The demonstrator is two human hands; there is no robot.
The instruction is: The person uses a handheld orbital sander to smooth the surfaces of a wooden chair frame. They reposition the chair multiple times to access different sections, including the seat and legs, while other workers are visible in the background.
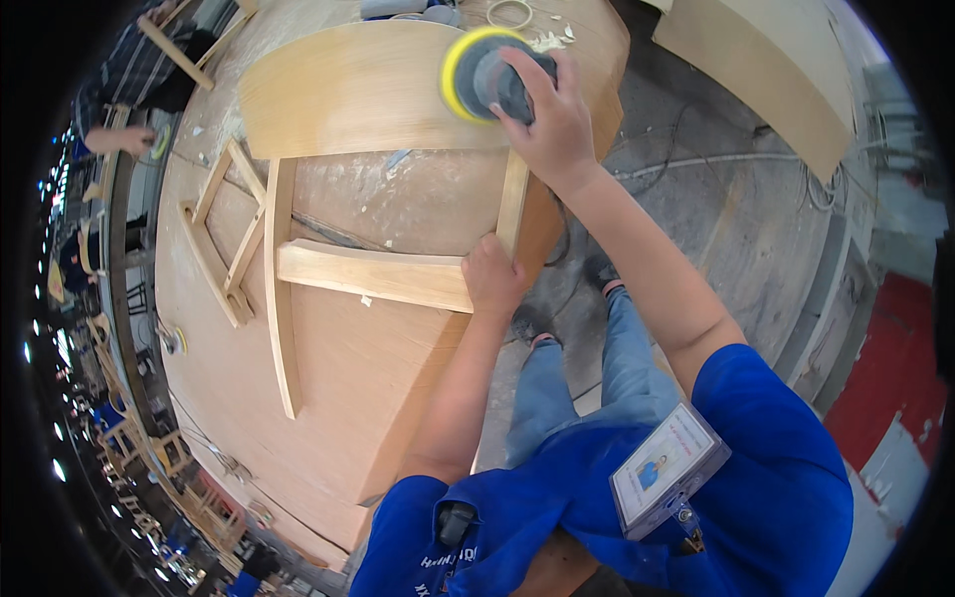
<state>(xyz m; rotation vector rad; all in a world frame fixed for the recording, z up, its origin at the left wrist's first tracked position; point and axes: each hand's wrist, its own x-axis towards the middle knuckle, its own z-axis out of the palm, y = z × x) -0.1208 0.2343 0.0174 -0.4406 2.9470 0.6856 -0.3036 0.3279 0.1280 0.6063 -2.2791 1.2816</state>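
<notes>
A wooden chair back frame [373, 276] lies on the workbench, with a broad curved panel [338, 95] across its far end and a crossbar between two legs. My right hand [559, 129] is wrapped over a round orbital sander [487, 78] with a yellow-edged pad. The sander sits against the right end of the curved panel. My left hand [492, 277] grips the frame where the crossbar meets the right leg [512, 199]; part of that joint is hidden under my fingers.
A smaller wooden frame [224, 234] lies to the left on the workbench [338, 368]. A tape roll [509, 13] and wood scraps lie at the far edge. Cables [716, 159] cross the floor on the right. At the far left, another person's hand [127, 139] holds a round tool.
</notes>
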